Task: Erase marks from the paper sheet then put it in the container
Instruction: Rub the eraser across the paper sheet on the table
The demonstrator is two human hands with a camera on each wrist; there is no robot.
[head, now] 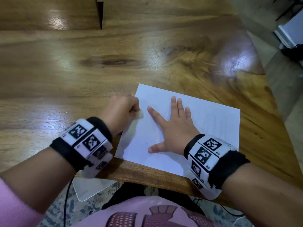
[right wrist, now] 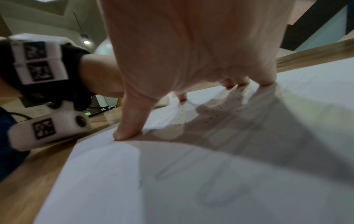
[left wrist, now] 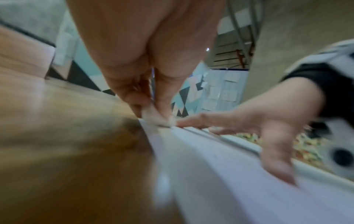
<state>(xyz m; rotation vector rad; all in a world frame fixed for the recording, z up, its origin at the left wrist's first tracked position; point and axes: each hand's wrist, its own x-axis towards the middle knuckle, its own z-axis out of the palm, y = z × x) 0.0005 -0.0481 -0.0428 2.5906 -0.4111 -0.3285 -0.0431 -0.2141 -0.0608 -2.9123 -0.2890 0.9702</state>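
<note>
Right hand point(head: 173, 128) flat on paper sheet point(head: 213, 125)

The small pale eraser point(head: 140, 115) is mostly hidden inside the curled left hand point(head: 120, 112). Motion blurs the left wrist view. Faint marks on the white paper sheet point(right wrist: 220, 189) are unreadable.

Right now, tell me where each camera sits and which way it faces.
Head: worn high, looking forward and down at the wooden table and paper sheet; both forearms and wristbands show.
Left wrist: low, looking along the left hand, which pinches an eraser at the sheet's edge.
Right wrist: low, looking along the right hand, fingers spread, pressing the sheet.
Shared: both wrist views show the sheet and the opposite hand or its wristband.
</note>
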